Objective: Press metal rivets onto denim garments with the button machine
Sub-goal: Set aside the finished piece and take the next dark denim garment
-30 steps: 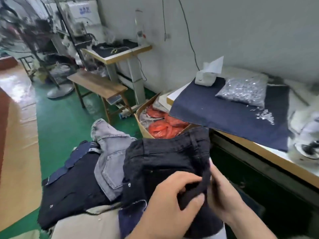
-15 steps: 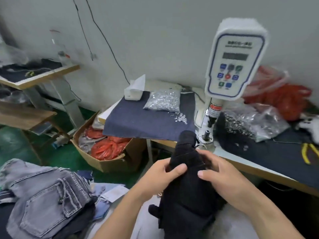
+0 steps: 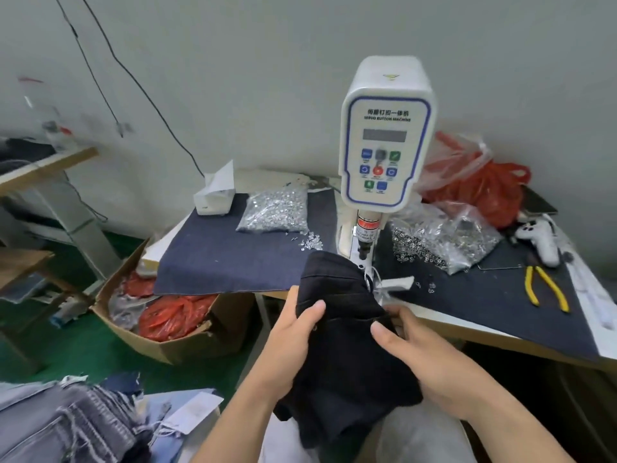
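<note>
A black denim garment (image 3: 340, 355) is bunched between both hands in front of the white servo button machine (image 3: 384, 138). My left hand (image 3: 293, 335) grips its left side, thumb on top of the cloth. My right hand (image 3: 424, 359) holds the right side, thumb pressed on the fabric. The garment's top edge reaches up to the machine's press head (image 3: 364, 252). A clear bag of silver rivets (image 3: 275, 210) lies left of the machine, and an open bag of metal rivets (image 3: 440, 240) lies to its right.
The table (image 3: 494, 332) is covered with blue denim cloth. Yellow pliers (image 3: 547, 289), a white tool (image 3: 541, 240) and red plastic bags (image 3: 484, 188) sit at the right. A cardboard box (image 3: 187, 342) stands on the green floor. Grey jeans (image 3: 66, 426) lie at lower left.
The view has swung right from the jeans pile to the machine. Both hands have carried the black garment up until its top edge is at the press head.
</note>
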Available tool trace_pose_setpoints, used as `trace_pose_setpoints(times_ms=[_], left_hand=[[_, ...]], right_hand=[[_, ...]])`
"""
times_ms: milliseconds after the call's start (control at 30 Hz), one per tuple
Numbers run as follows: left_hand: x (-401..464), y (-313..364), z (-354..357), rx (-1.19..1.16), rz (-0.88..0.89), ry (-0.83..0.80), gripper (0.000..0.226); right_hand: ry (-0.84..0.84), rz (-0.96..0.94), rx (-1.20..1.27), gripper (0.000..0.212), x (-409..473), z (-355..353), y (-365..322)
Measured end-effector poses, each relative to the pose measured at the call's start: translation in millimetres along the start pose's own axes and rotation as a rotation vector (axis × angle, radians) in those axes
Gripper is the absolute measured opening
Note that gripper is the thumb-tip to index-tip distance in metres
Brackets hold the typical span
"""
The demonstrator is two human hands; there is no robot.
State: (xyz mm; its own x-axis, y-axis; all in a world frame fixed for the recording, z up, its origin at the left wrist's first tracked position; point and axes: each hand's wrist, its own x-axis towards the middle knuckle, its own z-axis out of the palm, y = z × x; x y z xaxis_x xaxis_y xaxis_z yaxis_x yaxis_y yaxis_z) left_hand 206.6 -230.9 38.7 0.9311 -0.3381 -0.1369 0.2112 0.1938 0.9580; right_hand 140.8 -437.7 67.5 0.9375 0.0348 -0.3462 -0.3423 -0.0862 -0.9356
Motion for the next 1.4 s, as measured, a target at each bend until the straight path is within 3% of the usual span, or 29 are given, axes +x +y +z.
trace_pose_setpoints(times_ms=[100, 233, 267, 367, 467, 600, 733, 800, 900, 1033, 1133, 1233, 1400], left_hand=[[5.4, 3.6, -13.6, 0.14, -0.04, -0.017, 0.033], [13.3, 16.5, -40.0, 0.431, 0.03, -0.03, 0.045], [14.6, 17.9, -44.9, 0.42, 0.023, -0.08, 0.045], [15.0, 18.0, -50.7, 0.093, -0.124, -0.201, 0.041], [12.7, 15.3, -45.8, -0.044, -0.199, -0.243, 0.041], [9.9, 15.0, -33.8, -0.016, -0.202, -0.178, 0.032], [9.7, 15.8, -26.0, 0.012, -0.211, -0.073, 0.034], [11.4, 12.2, -24.6, 0.032, -0.188, -0.01, 0.03], [14.1, 7.8, -23.1, 0.012, -0.166, 0.084, 0.022], [15.1, 8.2, -18.6, 0.0, -0.145, 0.07, 0.021], [16.3, 8.6, -15.2, -0.032, -0.129, 0.059, 0.021], [17.9, 8.9, -15.5, -0.052, -0.088, 0.045, 0.024], [16.4, 3.8, -14.8, 0.063, -0.024, 0.093, 0.026]], right_hand=[[0.053, -0.082, 0.036, 0.021, 10.9, 4.1, 0.9], [0.234, -0.121, 0.075, 0.024, 16.5, 4.1, -4.4], [0.246, -0.122, 0.107, 0.029, 16.9, 3.8, -4.6], [0.251, -0.106, 0.211, 0.042, 16.6, 8.5, -3.8], [0.185, -0.096, 0.29, 0.034, 12.2, 13.3, -7.1], [0.276, -0.092, 0.095, 0.015, 10.3, 15.6, -11.3], [0.395, -0.092, 0.145, 0.013, 14.2, 18.9, -2.3], [0.398, -0.105, 0.187, 0.026, 12.7, 16.8, 3.8], [0.362, -0.168, -0.027, 0.039, 9.8, 3.1, 9.6], [0.295, -0.251, -0.455, 0.04, 13.1, -18.0, 10.8], [0.302, -0.337, -0.443, 0.032, 16.6, -17.2, 9.8], [0.248, -0.499, -0.634, 0.029, 16.6, -11.4, 9.0], [0.033, -0.449, -0.765, 0.015, 21.7, 2.1, 10.7]])
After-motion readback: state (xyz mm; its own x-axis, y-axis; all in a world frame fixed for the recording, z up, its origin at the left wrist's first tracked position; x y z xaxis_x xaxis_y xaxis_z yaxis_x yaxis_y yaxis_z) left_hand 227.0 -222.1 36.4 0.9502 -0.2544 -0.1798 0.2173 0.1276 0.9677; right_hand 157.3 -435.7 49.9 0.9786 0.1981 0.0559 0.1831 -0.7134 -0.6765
